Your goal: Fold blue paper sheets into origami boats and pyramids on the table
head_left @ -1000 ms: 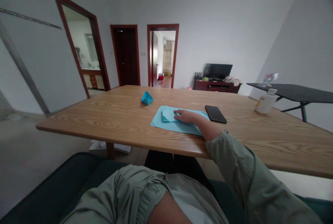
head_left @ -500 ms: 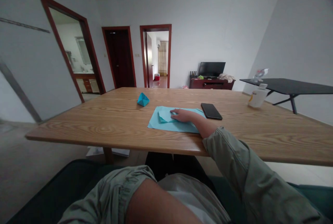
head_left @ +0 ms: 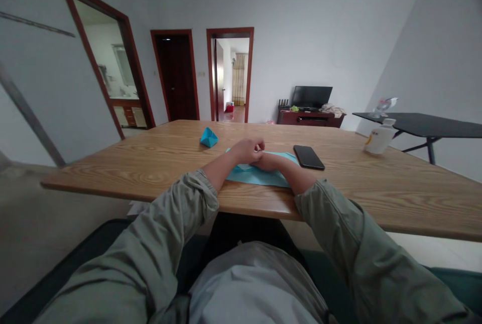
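Across the wooden table [head_left: 158,163], my left hand [head_left: 246,151] curls nearly closed, its hold unclear, beside my half-curled right hand [head_left: 268,162] on the folded blue paper [head_left: 259,178], whose fold looks ready for creasing.

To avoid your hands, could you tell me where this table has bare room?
Bare wood lies left of the origami piece and between the phone and the white bottle. It is crowded at the hands on the blue paper.

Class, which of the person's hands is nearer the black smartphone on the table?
The right hand is nearer: it rests on the blue paper, to the left of the black smartphone, without touching it. The left hand lies farther away, beyond the right hand.
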